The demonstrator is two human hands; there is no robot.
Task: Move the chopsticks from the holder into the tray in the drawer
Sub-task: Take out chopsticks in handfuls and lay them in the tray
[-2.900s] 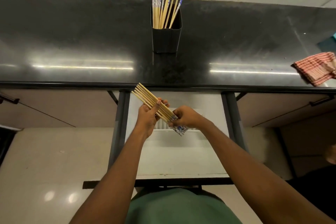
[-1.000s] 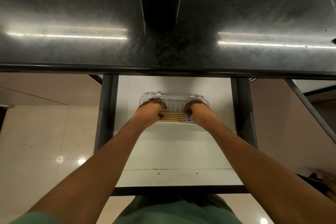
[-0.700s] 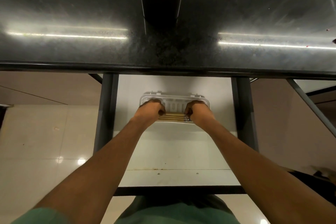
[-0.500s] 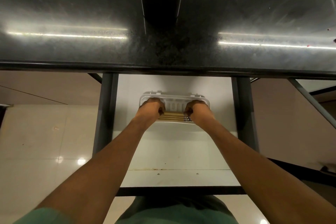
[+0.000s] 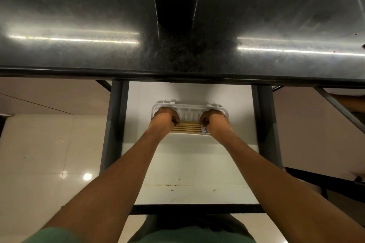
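Overhead, glossy black counter (image 5: 79, 6) above white drawer (image 5: 193, 163), tiled floor (image 5: 49, 154).

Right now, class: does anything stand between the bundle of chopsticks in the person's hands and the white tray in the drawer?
Nothing visible does. The left hand and right hand grip the ends of the chopsticks, which already lie low inside the tray. The drawer is open.

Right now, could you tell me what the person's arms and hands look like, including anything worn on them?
Both arms are bare from the hands up past the elbows. No watch, ring, bracelet or glove shows on the left hand or the right hand. A green sleeve edge shows at the left upper arm, matching the green garment at the bottom.
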